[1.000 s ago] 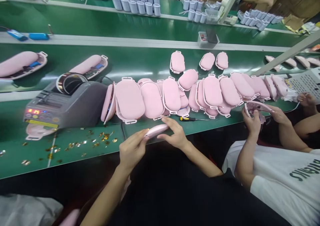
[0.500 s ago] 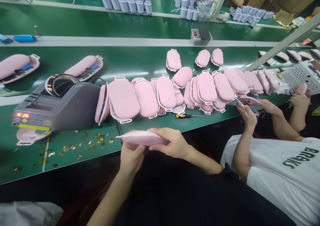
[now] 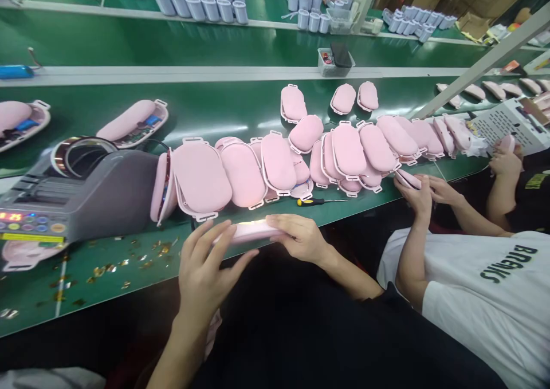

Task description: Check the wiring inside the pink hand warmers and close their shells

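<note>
A pink oval device shell is held edge-on over the bench's front edge, with a lit yellow-white strip on its upper side. My right hand pinches its right end between thumb and fingers. At the left end, my left hand has its fingers spread and its thumb stretched away; the fingertips overlap the shell, and I cannot tell how firmly they touch it. Just beyond stands a row of similar pink shells, the nearest a large one leaning on others. A yellow-and-black screwdriver lies before the row.
A grey tape dispenser with a red display stands at left, amber tape scraps scattered before it. Open pink shells with circuit boards lie behind. At right, a co-worker's hands hold a pink shell. Lilac cylinders line the far bench.
The shell has turned, so its lit strip now shows. My left hand has loosened from its left end and spread its fingers; my right hand keeps its grip. The view has shifted slightly.
</note>
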The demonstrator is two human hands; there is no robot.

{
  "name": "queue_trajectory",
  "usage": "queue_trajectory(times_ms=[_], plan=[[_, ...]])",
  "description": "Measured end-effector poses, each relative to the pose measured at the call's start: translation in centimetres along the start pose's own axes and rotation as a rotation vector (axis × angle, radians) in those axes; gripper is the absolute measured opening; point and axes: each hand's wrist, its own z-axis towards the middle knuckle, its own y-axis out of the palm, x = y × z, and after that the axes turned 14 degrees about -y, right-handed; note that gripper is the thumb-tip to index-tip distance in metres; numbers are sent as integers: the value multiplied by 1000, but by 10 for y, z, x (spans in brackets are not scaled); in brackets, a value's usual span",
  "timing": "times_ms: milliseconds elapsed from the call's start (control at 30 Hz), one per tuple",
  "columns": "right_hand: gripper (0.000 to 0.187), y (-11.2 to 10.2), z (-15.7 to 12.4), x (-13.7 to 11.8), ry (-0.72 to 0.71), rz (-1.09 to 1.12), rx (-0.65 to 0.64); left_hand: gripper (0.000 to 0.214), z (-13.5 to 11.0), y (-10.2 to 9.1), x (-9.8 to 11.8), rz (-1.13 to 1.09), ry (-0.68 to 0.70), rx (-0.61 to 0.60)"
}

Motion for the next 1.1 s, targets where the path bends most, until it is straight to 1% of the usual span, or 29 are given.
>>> queue_trajectory(times_ms=[33,67,133,167,233,300,400,533,567,633,700,767,800,867,900,933,967,1000,1100], plan=[[37,3,-2,5,14,6,-22,48,5,1,2,122,43,-22],[34,6,-4,9,24,14,-39,38,9,3,5,189,79,-46],[29,14,-8,18,38,37,-47,19,17,12,8,219,124,-122],[29,18,-11,22,50,45,-33,15,19,18,8,206,137,-164],[35,25,-16,28,91,44,23,17,23,27,7,182,152,-207],[39,30,-20,31,139,38,88,19,22,35,5,182,158,-184],[31,37,-24,32,186,48,145,17,14,43,2,153,162,-107],[22,46,-25,33,241,67,166,28,0,54,2,114,118,36],[21,47,-25,34,254,70,165,30,-1,56,3,103,105,53],[21,45,-24,37,267,82,145,31,-2,58,2,70,74,51],[24,40,-23,40,266,107,104,30,-1,56,1,16,27,20],[34,31,-22,40,259,140,63,23,-1,52,-1,-62,-51,-3],[43,27,-22,39,258,158,52,19,-2,49,-2,-107,-109,-5],[70,20,-21,34,259,194,54,14,-6,45,-1,-213,-265,13],[83,18,-21,30,260,219,67,15,-9,43,1,-278,-353,29],[93,16,-20,24,261,249,79,18,-13,43,4,-351,-437,44],[95,14,-18,19,261,279,85,22,-16,43,7,-433,-511,50],[91,12,-16,12,260,302,87,26,-18,44,12,-522,-571,42],[60,5,-6,-5,255,306,76,44,-21,47,24,-767,-667,-61]])
